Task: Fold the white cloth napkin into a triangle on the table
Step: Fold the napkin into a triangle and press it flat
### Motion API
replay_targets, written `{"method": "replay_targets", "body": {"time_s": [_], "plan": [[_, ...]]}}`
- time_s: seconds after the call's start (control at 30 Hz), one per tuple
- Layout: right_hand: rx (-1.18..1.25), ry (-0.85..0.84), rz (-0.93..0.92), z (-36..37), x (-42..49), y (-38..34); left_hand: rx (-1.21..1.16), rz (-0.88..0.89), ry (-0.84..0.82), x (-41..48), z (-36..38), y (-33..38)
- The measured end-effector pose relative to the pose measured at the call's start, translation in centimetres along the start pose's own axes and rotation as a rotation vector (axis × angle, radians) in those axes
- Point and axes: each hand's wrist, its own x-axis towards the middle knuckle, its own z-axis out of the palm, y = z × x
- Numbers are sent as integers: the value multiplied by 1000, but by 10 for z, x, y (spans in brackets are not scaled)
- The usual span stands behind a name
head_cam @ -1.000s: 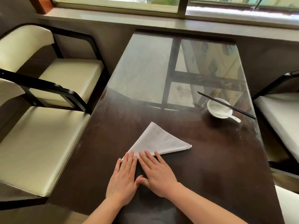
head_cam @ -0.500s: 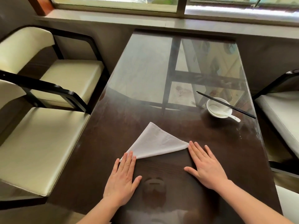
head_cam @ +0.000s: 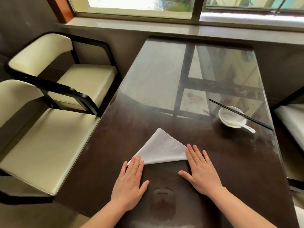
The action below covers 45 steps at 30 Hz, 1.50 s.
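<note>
Soft white napkin (light, limp, slides on glassy table); my left hand and right hand lie flat, fingers spread, pinning its corners.

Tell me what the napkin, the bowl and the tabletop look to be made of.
Napkin: white woven cloth, matte, with faint creases. Bowl: likely glazed ceramic, glossy white. Table: dark wood grain, probably under a glass or clear sheet, since it mirrors the window.

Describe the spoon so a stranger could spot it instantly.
Start at the dark glass-topped wooden table and look to its right edge, where a small white ceramic bowl sits. The white ceramic spoon lies inside, handle overhanging the rim, unlike the black chopsticks across the top.
</note>
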Motion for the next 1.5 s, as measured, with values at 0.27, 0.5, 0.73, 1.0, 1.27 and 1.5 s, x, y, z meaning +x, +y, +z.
{"method": "replay_targets", "body": {"time_s": [0.27,0.5,0.73,1.0,1.27,1.5], "plan": [[8,22,15,6,0,0,-21,63,90,97,-21,39],[-3,42,17,5,0,-3,-12,85,57,130,-8,33],[-5,78,23,7,0,-3,-35,73,78,142,-9,38],[-34,59,36,4,-1,-5,-20,42,74,138,-9,35],[-26,51,44,5,0,-6,27,-179,34,78,5,-19],[-33,31,39,6,-3,-3,14,-270,21,57,0,-26]]}}
